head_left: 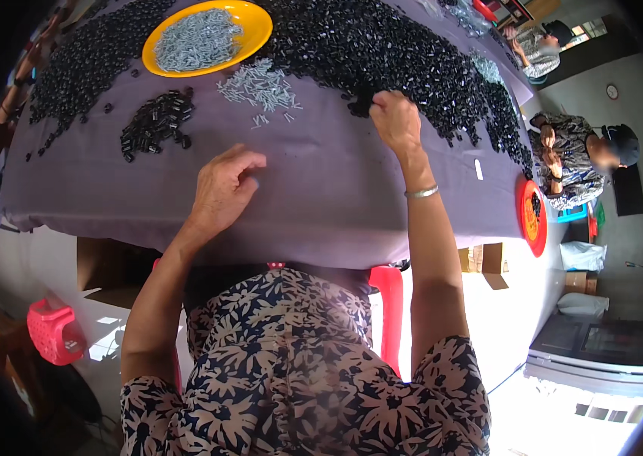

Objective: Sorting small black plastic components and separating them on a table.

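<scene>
My left hand (224, 188) hovers above the near part of the purple cloth, its fingers curled in and the thumb beside them. Whatever it may hold is hidden. At the near edge of a big heap of small black plastic pieces (336, 45), my right hand (397, 121) is closed, fingertips bent down toward the pieces. What lies inside its grip cannot be seen. Between the hands and the yellow plate (260, 38), a loose pile of silver screws (259, 87) spreads on the cloth. Left of it sits a smaller pile of black pieces (156, 123).
The plate holds more screws. Another black heap (101, 53) covers the far left of the table (321, 190). A red-rimmed plate (532, 219) stands at the right edge. Two people (572, 156) sit along the right side. A pink stool (55, 331) is on the floor.
</scene>
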A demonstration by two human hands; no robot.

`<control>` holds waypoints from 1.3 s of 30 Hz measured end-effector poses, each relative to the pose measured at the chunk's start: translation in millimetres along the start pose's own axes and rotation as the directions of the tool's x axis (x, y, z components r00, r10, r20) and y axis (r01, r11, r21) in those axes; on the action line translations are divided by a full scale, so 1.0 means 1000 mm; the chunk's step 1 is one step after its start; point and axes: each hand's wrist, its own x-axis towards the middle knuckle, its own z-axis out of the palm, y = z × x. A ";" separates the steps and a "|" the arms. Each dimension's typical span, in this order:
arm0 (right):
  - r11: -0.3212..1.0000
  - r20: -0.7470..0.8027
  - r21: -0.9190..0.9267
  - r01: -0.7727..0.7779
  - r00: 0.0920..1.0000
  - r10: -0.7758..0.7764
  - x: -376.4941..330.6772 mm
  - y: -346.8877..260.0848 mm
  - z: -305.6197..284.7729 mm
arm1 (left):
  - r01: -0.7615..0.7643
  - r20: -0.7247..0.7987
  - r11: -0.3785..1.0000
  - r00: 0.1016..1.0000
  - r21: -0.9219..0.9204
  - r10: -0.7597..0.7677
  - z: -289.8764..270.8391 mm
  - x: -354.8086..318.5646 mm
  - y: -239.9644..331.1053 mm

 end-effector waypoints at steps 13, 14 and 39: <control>0.895 0.275 -0.447 -0.009 0.950 0.146 0.022 -0.007 0.018 | -0.101 -0.073 0.995 0.992 0.011 0.102 0.001 0.000 0.001; 0.899 0.263 -0.433 -0.059 0.946 0.189 0.023 -0.015 0.012 | -0.128 -0.089 0.992 0.988 0.018 0.129 0.000 -0.003 0.001; 0.685 0.119 0.728 0.028 0.979 -0.167 -0.088 -0.125 -0.011 | -0.080 -0.063 0.997 0.995 -0.024 0.078 -0.002 -0.003 -0.001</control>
